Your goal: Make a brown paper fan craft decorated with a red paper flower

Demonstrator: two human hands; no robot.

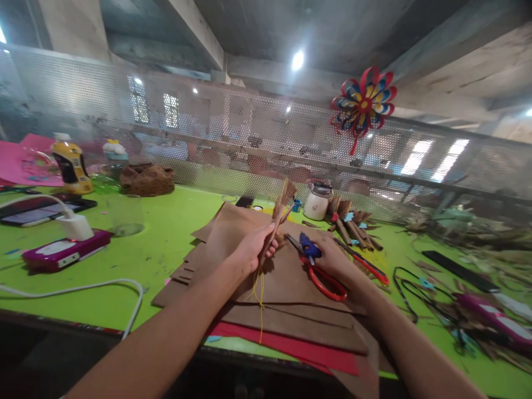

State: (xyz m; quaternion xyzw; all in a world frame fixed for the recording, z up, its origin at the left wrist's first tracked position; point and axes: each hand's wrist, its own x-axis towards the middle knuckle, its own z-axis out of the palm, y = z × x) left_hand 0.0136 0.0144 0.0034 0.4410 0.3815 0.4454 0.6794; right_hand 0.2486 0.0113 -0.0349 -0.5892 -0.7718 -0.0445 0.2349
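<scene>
My left hand [260, 247] is closed around a bundle of dry brown strips [284, 202], held upright with its frayed end at the top. Yellow string [261, 291] hangs from below that hand. To the right, my right hand [330, 256] has its fingers at a blue tool [308, 247] and seems to grip it; its exact kind is partly hidden. Just beneath lie scissors with red loop handles [329, 287], their blades pointing left toward the bundle. Both hands are above stacked brown paper sheets [233, 244].
Tied brown rolls [353, 224] and a lidded white jar [318, 201] stand behind. Red-handled pliers or cutters [368, 267] lie right. Dry scraps and a purple power strip [494, 317] are far right; another power strip [66, 250], a clear cup [127, 215] and cables lie left.
</scene>
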